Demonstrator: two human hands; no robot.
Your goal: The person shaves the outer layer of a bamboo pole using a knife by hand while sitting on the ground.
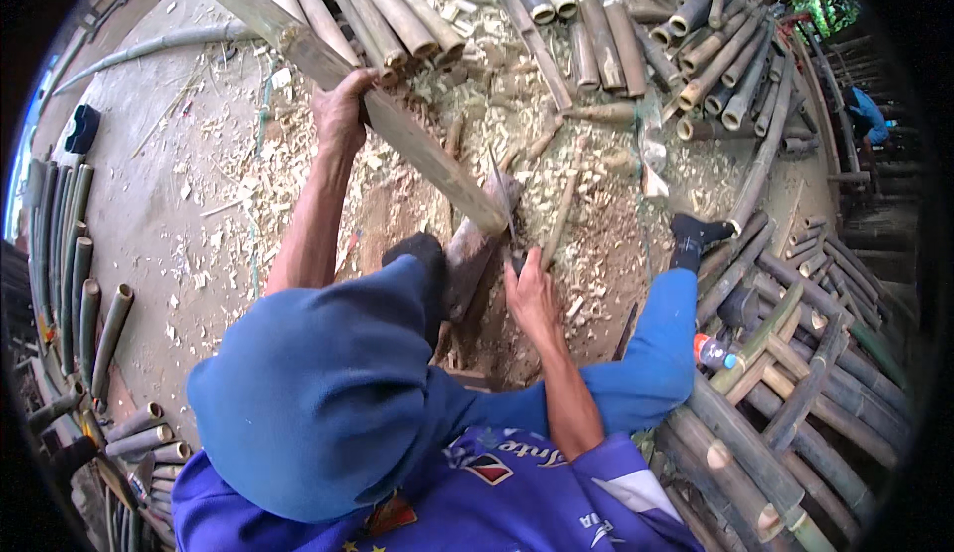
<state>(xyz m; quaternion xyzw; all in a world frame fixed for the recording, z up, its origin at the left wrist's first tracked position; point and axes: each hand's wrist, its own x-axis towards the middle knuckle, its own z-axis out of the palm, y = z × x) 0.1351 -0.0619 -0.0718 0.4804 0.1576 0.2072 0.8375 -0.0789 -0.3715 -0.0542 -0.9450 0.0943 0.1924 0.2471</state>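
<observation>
My left hand (343,110) is wrapped round the middle of a long, thick bamboo piece (422,159), which slants from the upper left down to the centre. Its lower end lies by a worn wooden log (469,269) between my legs. In my right hand (534,294) I grip the dark handle of a long knife. The narrow knife blade (503,192) points away from me, right beside the lower end of the bamboo. Whether the blade touches the bamboo I cannot tell.
Pale chips and shavings (586,254) cover the ground. Cut bamboo poles (397,5) lie at the back, with a stack (730,65) at the back right. More poles (79,264) line the left. At the right are a bamboo frame (795,353) and a bottle (712,352) beside my knee.
</observation>
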